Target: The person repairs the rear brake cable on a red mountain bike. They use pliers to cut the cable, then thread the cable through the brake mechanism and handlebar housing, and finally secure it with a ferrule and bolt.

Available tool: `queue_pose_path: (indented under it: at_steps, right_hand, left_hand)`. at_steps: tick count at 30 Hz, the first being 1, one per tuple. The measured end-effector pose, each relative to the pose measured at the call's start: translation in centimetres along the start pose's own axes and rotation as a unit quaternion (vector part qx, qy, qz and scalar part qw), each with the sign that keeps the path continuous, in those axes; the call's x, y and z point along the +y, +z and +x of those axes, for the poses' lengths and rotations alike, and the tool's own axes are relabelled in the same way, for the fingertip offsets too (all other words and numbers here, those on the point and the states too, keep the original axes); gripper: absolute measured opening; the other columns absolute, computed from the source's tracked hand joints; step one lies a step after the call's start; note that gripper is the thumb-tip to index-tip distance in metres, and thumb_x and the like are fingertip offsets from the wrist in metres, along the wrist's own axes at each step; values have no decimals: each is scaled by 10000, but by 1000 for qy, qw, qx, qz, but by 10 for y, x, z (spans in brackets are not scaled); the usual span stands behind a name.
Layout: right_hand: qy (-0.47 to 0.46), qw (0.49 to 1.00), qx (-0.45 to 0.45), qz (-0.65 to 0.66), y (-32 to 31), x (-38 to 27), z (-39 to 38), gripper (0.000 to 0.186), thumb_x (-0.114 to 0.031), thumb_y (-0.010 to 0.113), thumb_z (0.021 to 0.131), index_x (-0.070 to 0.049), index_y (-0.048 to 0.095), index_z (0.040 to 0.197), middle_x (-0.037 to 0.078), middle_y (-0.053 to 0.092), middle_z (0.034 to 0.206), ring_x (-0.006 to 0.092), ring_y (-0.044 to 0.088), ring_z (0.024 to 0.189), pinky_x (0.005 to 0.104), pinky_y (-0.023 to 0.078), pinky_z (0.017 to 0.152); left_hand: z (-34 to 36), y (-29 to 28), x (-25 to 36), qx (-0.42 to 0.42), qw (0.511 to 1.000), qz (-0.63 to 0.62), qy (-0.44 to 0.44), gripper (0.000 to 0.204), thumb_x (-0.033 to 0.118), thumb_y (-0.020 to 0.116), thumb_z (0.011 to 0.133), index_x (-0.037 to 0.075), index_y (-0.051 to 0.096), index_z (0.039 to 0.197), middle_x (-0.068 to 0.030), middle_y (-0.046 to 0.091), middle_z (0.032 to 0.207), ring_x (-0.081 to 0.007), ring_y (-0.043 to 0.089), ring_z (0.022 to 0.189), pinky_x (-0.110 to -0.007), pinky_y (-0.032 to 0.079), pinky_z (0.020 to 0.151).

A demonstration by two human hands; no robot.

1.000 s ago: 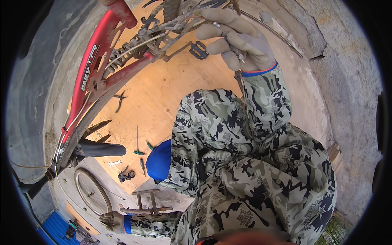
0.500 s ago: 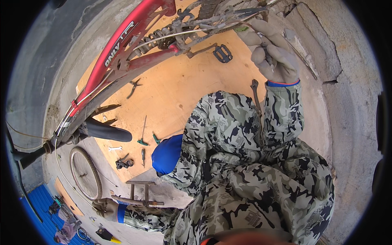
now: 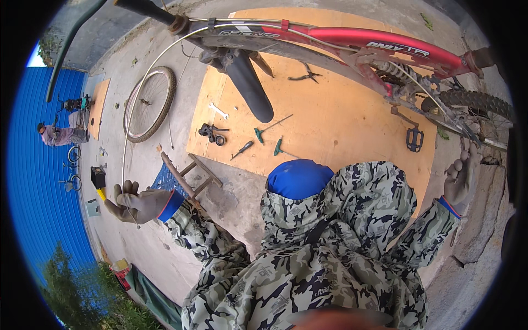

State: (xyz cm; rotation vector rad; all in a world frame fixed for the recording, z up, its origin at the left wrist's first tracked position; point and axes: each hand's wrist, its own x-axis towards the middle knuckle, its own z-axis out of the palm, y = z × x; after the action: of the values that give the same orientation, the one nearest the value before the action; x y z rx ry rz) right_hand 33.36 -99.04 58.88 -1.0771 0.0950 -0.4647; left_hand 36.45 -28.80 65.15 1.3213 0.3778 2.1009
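A red and black bicycle frame (image 3: 330, 38) stretches across the upper part of the head view. From it a pale cable housing (image 3: 144, 82) curves down to my left hand (image 3: 140, 203), whose gloved fingers are closed around its lower end. A thin wire tip pokes out below that palm. My right hand (image 3: 461, 179), also gloved, is raised beside the frame's rear end, near the rear wheel (image 3: 473, 99). Its fingers are curled, and what they pinch is too small to make out. A black pedal (image 3: 414, 139) hangs from the crank close by.
Pliers (image 3: 306, 73), a wrench (image 3: 218, 111), a screwdriver (image 3: 242, 149), green-handled T-shaped tools (image 3: 269, 129) and a black bicycle part (image 3: 212, 133) lie on the plywood board (image 3: 352, 132). Left of it are a loose wheel (image 3: 149, 104) and a small stool (image 3: 190, 179). Another person (image 3: 60, 135) is far left.
My view has swung left, so the bicycle now lies more level across it. My left hand has come up with the housing. My right hand has shifted toward the right edge, near the rear wheel.
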Motion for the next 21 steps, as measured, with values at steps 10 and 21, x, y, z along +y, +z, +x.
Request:
queue_pose_path:
  at_steps: [10, 21]
  right_hand:
    - [-49, 987, -89, -125, 170, -5, -55, 367, -146, 510, 1063, 44, 548, 1375, 167, 665, 1035, 222, 637, 798, 329, 532, 685]
    - [-97, 961, -234, -108, 239, 14, -41, 401, -158, 619, 979, 103, 586, 1281, 196, 723, 924, 228, 709, 774, 321, 573, 643]
  left_hand:
    - [-77, 52, 138, -605, 790, -74, 66, 168, -22, 735, 828, 23, 732, 990, -132, 738, 876, -254, 729, 760, -317, 574, 663]
    - [-113, 57, 139, -593, 760, -246, 100, 665, -68, 808, 778, -60, 522, 1378, -133, 761, 1012, -268, 716, 777, -339, 566, 684]
